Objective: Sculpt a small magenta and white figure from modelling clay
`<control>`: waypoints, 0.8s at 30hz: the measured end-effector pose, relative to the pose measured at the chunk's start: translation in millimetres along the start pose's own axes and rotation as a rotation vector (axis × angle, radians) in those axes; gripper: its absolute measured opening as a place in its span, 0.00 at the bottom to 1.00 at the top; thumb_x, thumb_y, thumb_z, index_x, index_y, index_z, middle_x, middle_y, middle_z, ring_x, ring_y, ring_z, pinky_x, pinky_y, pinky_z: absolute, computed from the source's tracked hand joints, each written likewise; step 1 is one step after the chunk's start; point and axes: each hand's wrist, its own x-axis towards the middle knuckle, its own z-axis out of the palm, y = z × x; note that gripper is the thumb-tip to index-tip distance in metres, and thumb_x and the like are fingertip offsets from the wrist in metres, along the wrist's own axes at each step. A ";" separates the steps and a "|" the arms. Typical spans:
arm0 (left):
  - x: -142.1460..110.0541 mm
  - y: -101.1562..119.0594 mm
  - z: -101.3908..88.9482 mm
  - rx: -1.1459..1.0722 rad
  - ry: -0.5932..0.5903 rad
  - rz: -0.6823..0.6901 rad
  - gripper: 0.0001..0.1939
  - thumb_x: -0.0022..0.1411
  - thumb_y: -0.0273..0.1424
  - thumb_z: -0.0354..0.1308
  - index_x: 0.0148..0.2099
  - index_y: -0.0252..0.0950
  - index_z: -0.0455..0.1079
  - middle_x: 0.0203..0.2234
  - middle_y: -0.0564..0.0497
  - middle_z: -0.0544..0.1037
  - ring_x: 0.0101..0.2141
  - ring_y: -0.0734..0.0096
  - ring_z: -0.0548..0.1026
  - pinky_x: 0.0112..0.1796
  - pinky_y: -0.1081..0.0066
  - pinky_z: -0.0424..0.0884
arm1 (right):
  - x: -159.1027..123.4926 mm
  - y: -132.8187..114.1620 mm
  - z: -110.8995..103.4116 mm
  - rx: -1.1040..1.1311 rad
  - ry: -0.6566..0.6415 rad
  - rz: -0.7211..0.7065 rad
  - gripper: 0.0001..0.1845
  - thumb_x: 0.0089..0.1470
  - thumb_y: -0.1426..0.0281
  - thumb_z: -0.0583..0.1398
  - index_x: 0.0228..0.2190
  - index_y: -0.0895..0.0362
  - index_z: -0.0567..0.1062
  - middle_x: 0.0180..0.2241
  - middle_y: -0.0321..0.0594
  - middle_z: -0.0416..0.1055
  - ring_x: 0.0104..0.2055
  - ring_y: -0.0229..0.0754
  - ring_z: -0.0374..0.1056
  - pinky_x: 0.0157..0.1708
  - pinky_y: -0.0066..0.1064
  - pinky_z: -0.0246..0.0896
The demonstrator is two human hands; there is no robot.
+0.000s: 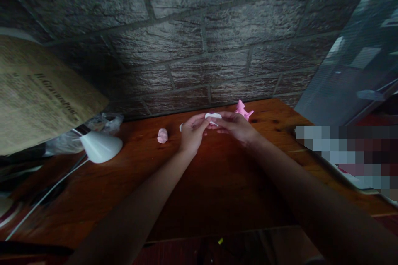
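Note:
Between my two hands is a small white, soft-looking piece [213,117] with a pinkish patch at its top edge; its exact kind is unclear. My left hand [193,132] pinches it from the left with thumb and fingers, a ring showing on one finger. From the right, my right hand [236,127] grips the same piece. Just behind my right hand a pink figure [241,109] with pointed parts stands on the table, its lower part hidden. A pale pink lump [162,136] lies to the left of my left hand. A white bit [181,127] peeks out behind that hand.
The wooden table [224,182] runs up to a brick-patterned wall [192,41]. At left stands a lamp with a white base [104,147], a print-covered shade [40,95] and a white cord [46,201]. Behind it lies clear plastic wrap [107,123]. A blurred, pixelated area is at right.

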 end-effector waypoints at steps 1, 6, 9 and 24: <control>0.3 0.4 0.0 -0.003 -0.006 -0.002 0.15 0.50 0.38 0.71 0.40 0.37 0.78 0.28 0.49 0.82 0.28 0.71 0.79 0.24 0.76 0.66 | -0.1 -0.5 -0.2 -0.006 -0.001 -0.008 0.18 0.43 0.59 0.74 0.34 0.56 0.81 0.32 0.41 0.80 0.36 0.40 0.75 0.35 0.30 0.68; 2.2 4.1 -0.4 -0.073 -0.059 -0.065 0.17 0.48 0.38 0.73 0.39 0.37 0.79 0.27 0.50 0.82 0.26 0.74 0.77 0.25 0.76 0.66 | -0.3 -3.5 -0.8 0.104 -0.010 -0.014 0.17 0.40 0.60 0.75 0.33 0.55 0.83 0.34 0.39 0.80 0.35 0.37 0.73 0.36 0.28 0.67; 1.3 5.8 0.6 -0.115 -0.056 -0.102 0.17 0.47 0.38 0.73 0.39 0.37 0.78 0.26 0.51 0.82 0.24 0.76 0.76 0.25 0.76 0.65 | 1.8 -2.5 -0.5 0.117 0.002 -0.050 0.17 0.39 0.60 0.75 0.31 0.55 0.83 0.33 0.38 0.80 0.33 0.35 0.70 0.35 0.29 0.65; -1.0 6.7 1.2 -0.001 0.002 0.001 0.15 0.50 0.39 0.72 0.39 0.37 0.79 0.25 0.51 0.81 0.23 0.76 0.74 0.23 0.76 0.64 | -0.4 -2.8 3.7 0.089 -0.009 -0.063 0.14 0.48 0.61 0.72 0.34 0.56 0.81 0.31 0.37 0.79 0.31 0.35 0.72 0.33 0.26 0.68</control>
